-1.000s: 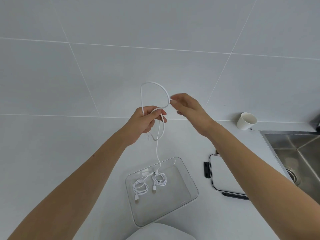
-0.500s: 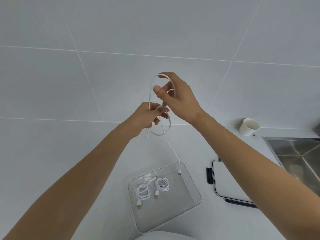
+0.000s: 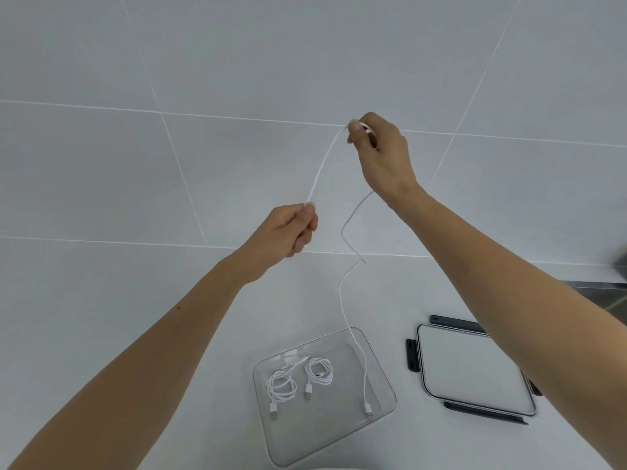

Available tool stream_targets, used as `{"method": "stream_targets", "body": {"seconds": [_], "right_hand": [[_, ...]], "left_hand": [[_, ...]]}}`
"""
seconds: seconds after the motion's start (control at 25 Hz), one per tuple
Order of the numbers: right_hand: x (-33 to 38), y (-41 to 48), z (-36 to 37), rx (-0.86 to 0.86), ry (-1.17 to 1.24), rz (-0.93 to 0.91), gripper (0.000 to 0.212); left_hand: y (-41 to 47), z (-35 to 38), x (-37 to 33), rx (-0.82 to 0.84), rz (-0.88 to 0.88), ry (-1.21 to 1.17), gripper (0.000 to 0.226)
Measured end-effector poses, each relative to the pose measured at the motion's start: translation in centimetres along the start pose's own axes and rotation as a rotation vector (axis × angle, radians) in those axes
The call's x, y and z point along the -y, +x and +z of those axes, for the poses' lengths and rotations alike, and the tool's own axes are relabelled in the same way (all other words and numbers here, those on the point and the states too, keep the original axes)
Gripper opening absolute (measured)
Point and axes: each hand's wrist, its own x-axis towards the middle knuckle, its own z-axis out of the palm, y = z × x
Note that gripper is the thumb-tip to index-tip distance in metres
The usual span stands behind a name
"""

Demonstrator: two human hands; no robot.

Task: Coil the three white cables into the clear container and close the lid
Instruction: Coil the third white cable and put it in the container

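White tiles back the table [image 3: 101, 334]. Half a second ago a loop hung between the hands; now it's pulled straight, left hand [image 3: 286, 228] and right hand [image 3: 380, 154] both pinching the cable [image 3: 342, 293], its plug dangling below into the container [image 3: 386, 385]. Coiling restarts; lid [image 3: 475, 368] waits.

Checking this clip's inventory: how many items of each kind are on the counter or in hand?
White cables: 3 (two coiled in the container, one held)
Clear container: 1
Lid: 1
Total: 5
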Motion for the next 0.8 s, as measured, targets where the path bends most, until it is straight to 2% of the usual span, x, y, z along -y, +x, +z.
{"method": "stream_targets", "body": {"seconds": [0.12, 0.24, 0.48, 0.64, 0.8], "right_hand": [[-0.7, 0.8, 0.1, 0.012, -0.027, 0.055, 0.034], [-2.3, 0.6, 0.8, 0.100, -0.196, 0.083, 0.038], [-4.7, -3.2, 2.7, 0.400, -0.609, -0.056, 0.040], [-3.9, -5.4, 2.8, 0.496, -0.612, -0.251, 0.033], [-2.9, -6.9, 1.9, 0.555, -0.613, -0.353, 0.033]], "left_hand": [[-0.3, 0.4, -1.4, 0.195, 0.005, -0.113, 0.040], [0.0, 0.6, -3.5, 0.232, 0.051, -0.298, 0.036], [2.0, 0.4, -6.1, 0.067, 0.192, -0.488, 0.038], [3.2, -0.2, -5.8, -0.009, 0.228, -0.573, 0.048], [3.9, -1.0, -5.5, -0.086, 0.223, -0.604, 0.054]]}}
